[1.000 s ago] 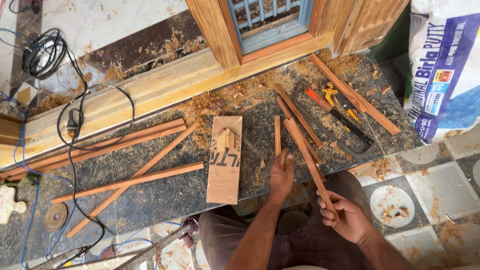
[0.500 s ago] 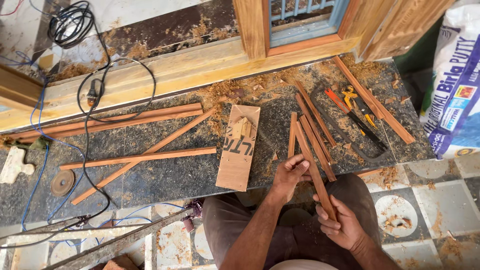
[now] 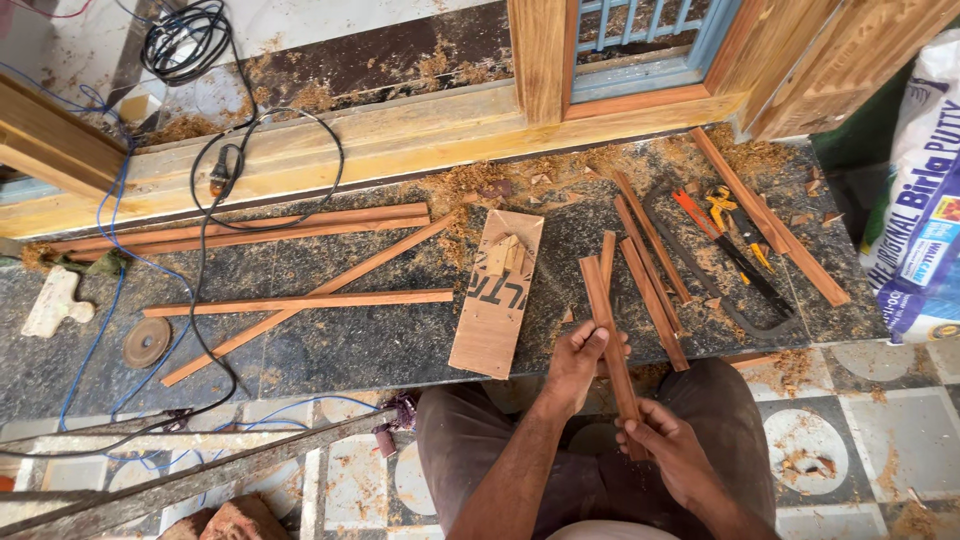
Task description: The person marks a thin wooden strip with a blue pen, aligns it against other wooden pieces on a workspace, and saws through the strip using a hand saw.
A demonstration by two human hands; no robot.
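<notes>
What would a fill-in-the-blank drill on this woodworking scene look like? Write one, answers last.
1. Both hands, the left hand and the right hand, hold one wooden ____ in their grip.
2. The small wood blocks rest on a flat ____.
3. The black cable crosses the long strips on the ____ side of the picture.

Missing words: strip; board; left

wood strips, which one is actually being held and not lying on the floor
The reddish wood strip in front of the knees: the left hand grips its middle and the right hand its near end. All the other strips lie untouched on the dark stone floor.
</notes>
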